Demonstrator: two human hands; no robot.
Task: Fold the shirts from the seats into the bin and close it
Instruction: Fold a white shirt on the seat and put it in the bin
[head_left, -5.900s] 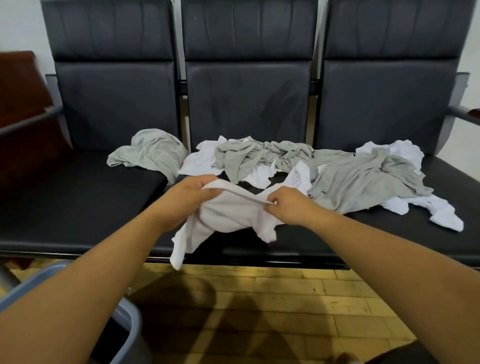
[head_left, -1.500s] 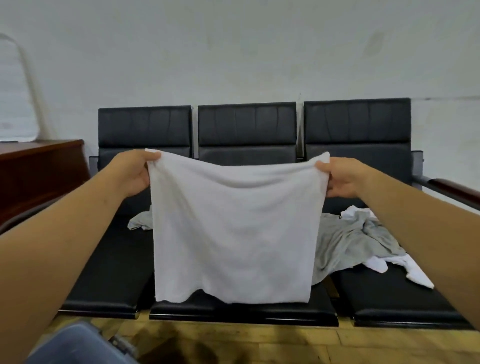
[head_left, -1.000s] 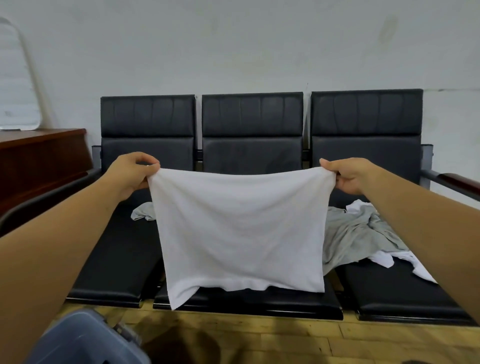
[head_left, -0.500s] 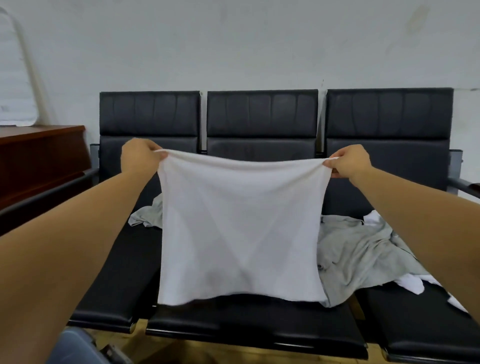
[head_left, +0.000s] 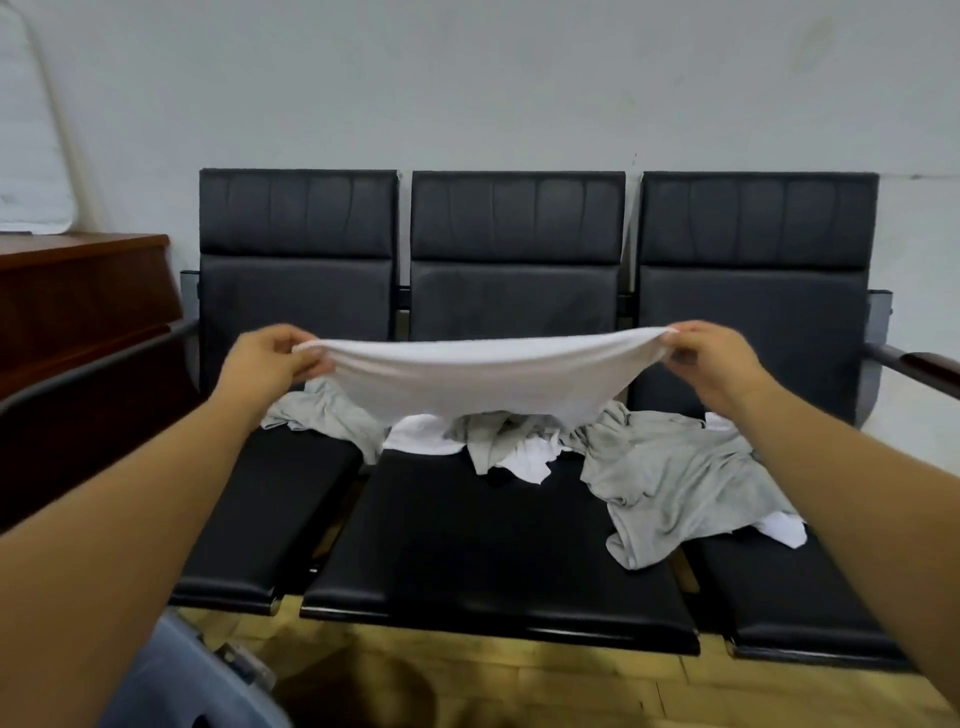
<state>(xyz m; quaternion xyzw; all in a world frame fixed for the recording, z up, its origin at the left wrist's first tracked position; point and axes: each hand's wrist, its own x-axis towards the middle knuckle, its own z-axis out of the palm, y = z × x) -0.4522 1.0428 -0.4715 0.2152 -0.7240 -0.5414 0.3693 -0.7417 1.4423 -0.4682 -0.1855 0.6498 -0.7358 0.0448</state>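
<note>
As the left hand (head_left: 270, 359) pinches the white shirt (head_left: 478, 376), the right hand (head_left: 712, 358) does likewise.

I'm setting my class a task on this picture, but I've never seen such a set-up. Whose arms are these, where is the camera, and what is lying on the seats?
There is no machine here. A person wears a wide-angle camera on the head, so you look forward and down along their two bare arms. The left hand and the right hand each pinch one end of a white shirt, stretched between them in the air above a row of three black seats. Crumpled shirts lie on the seats, not yet folded: a grey shirt on the right, a second grey shirt at the left, and loose white shirts between. The blue-grey bin shows at the bottom left; its inside is out of view.
</note>
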